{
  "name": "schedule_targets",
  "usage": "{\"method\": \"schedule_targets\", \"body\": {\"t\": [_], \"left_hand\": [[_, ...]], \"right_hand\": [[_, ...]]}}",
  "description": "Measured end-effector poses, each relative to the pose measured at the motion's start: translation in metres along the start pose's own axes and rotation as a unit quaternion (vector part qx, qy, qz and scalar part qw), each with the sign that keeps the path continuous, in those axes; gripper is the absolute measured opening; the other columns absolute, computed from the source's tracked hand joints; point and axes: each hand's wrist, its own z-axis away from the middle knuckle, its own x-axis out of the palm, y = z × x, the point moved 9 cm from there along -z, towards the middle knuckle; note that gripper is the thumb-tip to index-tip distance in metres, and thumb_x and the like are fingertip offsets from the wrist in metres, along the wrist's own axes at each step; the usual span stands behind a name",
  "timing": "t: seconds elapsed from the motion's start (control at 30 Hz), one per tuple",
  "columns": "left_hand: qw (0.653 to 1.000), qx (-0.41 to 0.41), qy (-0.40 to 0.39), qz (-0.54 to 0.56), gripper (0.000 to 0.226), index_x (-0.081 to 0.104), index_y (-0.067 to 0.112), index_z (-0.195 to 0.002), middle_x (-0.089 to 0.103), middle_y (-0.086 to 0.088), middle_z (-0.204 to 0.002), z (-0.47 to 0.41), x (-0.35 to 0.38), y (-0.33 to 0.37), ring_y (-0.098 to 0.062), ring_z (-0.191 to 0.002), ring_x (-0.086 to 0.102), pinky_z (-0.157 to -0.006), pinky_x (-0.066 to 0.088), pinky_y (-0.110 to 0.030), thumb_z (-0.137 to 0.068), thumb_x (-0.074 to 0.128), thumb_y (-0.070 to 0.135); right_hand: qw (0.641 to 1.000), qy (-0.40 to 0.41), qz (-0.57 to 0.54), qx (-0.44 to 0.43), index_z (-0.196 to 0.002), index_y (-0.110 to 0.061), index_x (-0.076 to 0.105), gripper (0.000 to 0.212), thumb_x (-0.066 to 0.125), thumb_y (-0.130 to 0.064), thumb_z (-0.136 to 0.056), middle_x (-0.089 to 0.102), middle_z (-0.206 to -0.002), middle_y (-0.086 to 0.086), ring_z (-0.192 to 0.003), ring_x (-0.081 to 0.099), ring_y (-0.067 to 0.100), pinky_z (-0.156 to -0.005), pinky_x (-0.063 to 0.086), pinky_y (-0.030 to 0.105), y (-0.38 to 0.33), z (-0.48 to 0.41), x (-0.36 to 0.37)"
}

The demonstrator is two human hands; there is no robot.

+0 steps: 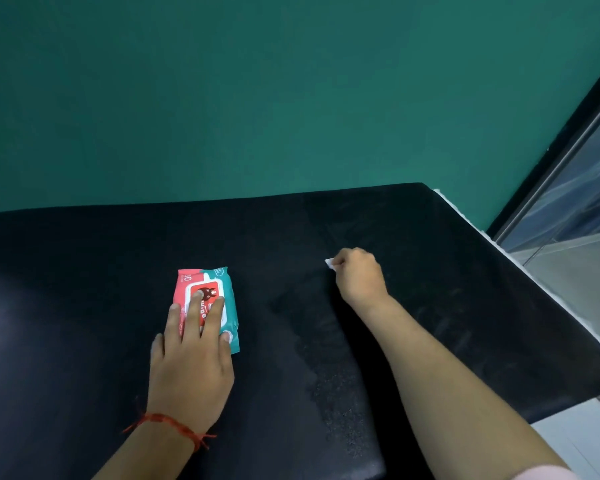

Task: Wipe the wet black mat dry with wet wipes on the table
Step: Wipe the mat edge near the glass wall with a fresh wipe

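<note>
- Spread over table [444,197], left to right edge: black mat [118,254]; dull streaked patch right of centre.
- On mat, left of centre: pack [222,289] of wipes, red and teal, lying flat.
- Left hand [191,358]: fingers straight, pressing on near half of pack; red thread [174,424] at wrist.
- Right hand [359,275]: fingers curled round white wipe [330,264], down on mat, right of pack and apart from it; only a corner of wipe showing.
- Far side: green wall [257,98].
</note>
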Motion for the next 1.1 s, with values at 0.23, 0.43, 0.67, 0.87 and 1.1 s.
{"method": "schedule_targets", "body": {"t": [0.23, 0.43, 0.67, 0.87, 1.1], "left_hand": [[1.0, -0.019, -0.022, 0.011, 0.058, 0.04, 0.022, -0.16, 0.033, -0.009, -0.169, -0.066, 0.013, -0.029, -0.042, -0.154, 0.029, -0.115, 0.038, -0.062, -0.103, 0.049, 0.031], [0.999, -0.022, 0.011, 0.043, 0.055, 0.042, 0.02, -0.158, 0.033, -0.008, -0.168, -0.076, 0.014, -0.031, -0.042, -0.153, 0.027, -0.114, 0.041, -0.062, -0.104, 0.05, 0.028], [0.999, -0.029, 0.01, 0.038, 0.055, 0.04, 0.022, -0.159, 0.032, -0.006, -0.169, -0.075, 0.012, -0.029, -0.039, -0.154, 0.026, -0.117, 0.039, -0.059, -0.105, 0.047, 0.031], [0.999, -0.027, 0.014, 0.028, 0.055, 0.042, 0.021, -0.159, 0.035, -0.008, -0.168, -0.075, 0.01, -0.029, -0.039, -0.154, 0.028, -0.117, 0.04, -0.058, -0.105, 0.047, 0.031], [0.999, -0.036, 0.007, 0.028, 0.056, 0.039, 0.023, -0.16, 0.032, -0.006, -0.169, -0.075, 0.01, -0.029, -0.037, -0.155, 0.025, -0.118, 0.038, -0.058, -0.106, 0.044, 0.033]], "right_hand": [[0.994, -0.025, -0.056, -0.087, -0.094, -0.028, 0.079, 0.026, 0.062, -0.008, -0.091, 0.071, -0.103, -0.005, -0.095, 0.07, 0.023, -0.086, 0.056, 0.037, -0.052, 0.062, 0.015], [0.958, -0.193, -0.191, -0.093, -0.087, -0.018, 0.077, 0.019, 0.065, -0.005, -0.094, 0.072, -0.083, -0.01, -0.075, 0.066, 0.001, -0.074, 0.052, 0.018, -0.083, 0.082, 0.04], [0.951, -0.154, -0.26, 0.061, -0.089, -0.018, 0.074, 0.016, 0.064, -0.007, -0.095, 0.076, -0.077, 0.001, -0.069, 0.074, 0.014, -0.066, 0.058, 0.025, -0.013, 0.056, 0.014], [0.99, -0.006, -0.123, -0.062, -0.104, -0.035, 0.07, 0.023, 0.062, -0.016, -0.092, 0.062, -0.104, -0.019, -0.092, 0.061, -0.001, -0.074, 0.045, 0.018, -0.027, 0.059, -0.007], [0.945, -0.119, -0.022, -0.303, -0.124, -0.029, 0.072, 0.028, 0.064, -0.023, -0.098, 0.063, -0.118, -0.02, -0.106, 0.053, 0.004, -0.094, 0.051, 0.025, -0.079, 0.088, 0.025]]}}
